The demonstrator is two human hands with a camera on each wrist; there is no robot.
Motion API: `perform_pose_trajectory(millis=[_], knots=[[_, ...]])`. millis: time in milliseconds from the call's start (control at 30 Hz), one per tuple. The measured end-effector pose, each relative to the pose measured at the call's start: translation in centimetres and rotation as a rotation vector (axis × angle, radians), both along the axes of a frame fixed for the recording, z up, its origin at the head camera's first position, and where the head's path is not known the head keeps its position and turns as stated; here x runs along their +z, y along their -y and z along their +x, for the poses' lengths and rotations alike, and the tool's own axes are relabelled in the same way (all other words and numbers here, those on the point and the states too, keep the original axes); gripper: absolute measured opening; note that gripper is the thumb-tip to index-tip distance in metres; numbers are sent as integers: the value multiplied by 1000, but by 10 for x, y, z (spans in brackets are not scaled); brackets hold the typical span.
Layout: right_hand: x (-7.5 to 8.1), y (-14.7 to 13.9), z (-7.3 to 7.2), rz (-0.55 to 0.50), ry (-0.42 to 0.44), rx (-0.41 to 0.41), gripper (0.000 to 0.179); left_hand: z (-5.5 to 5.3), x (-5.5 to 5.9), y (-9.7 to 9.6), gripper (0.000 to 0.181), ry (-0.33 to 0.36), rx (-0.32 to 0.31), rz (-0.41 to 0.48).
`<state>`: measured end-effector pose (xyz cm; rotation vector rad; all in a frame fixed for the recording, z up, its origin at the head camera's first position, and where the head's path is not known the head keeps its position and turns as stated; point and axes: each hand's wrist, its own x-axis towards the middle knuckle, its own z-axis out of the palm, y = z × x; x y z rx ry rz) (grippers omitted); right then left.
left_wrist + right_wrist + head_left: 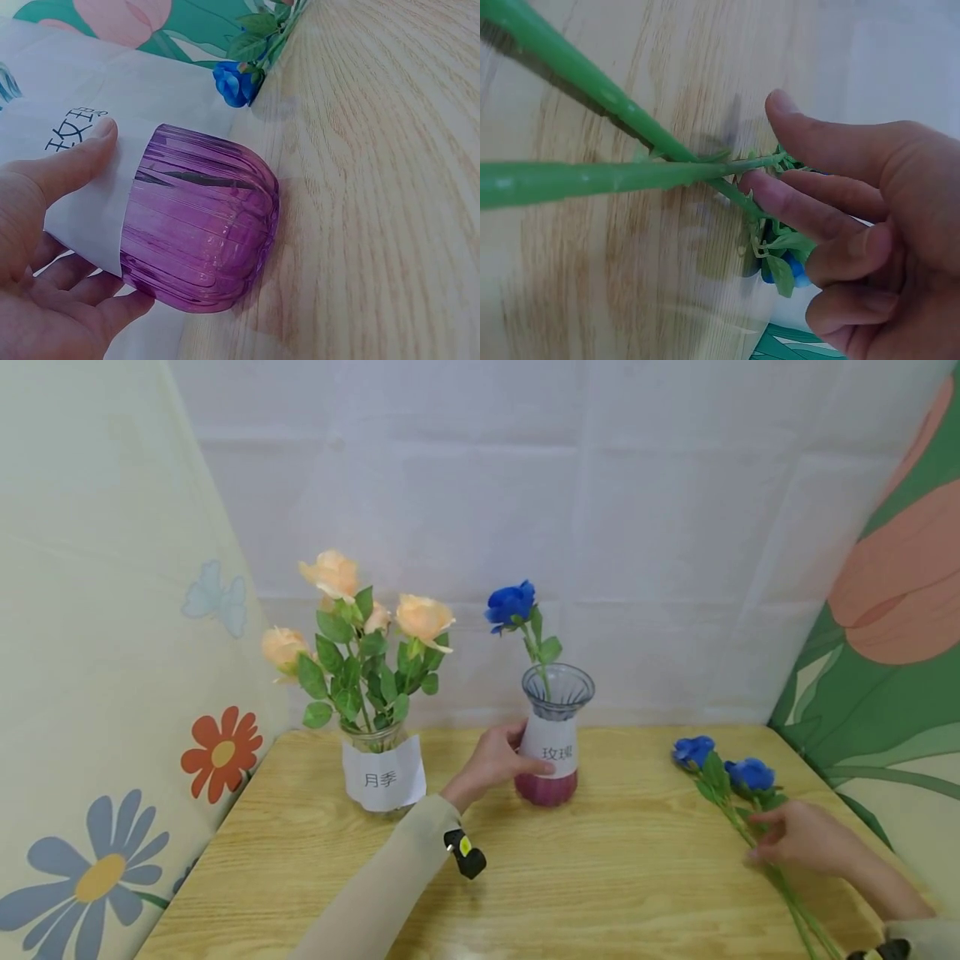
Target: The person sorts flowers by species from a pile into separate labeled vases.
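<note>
A glass vase [549,787] with a purple base and a white paper label stands on the table, one blue rose [511,606] in it. My left hand [498,760] holds it from the left, thumb across the label; the purple base [202,217] shows below the label in the left wrist view. On the right lie two blue roses [750,773], their green stems crossing. My right hand [806,839] is at the stems [615,178]. In the right wrist view its thumb stands apart and a fingertip touches or nearly touches a stem.
Left of my left hand stands a clear glass jar [384,777] with a white label, holding several peach-coloured roses [423,618]. A pale curtain [645,527] hangs behind the wooden table [600,877]. Flower-patterned cloths [97,635] flank it on both sides.
</note>
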<state>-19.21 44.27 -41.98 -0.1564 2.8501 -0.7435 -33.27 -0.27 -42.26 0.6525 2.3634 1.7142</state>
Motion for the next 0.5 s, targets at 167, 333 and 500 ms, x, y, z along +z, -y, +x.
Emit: perform_pose_trajectory(millis=[167,333,500], knots=[[-1,3,-4,48,-11,25,63,1,1,0,76,-5,4,4],[-1,7,-8,78,-9,37,58,1,0,0,75,-1,3,-1],[-2,12,-12,95,2,21,56,1,0,0,77,-7,3,1]])
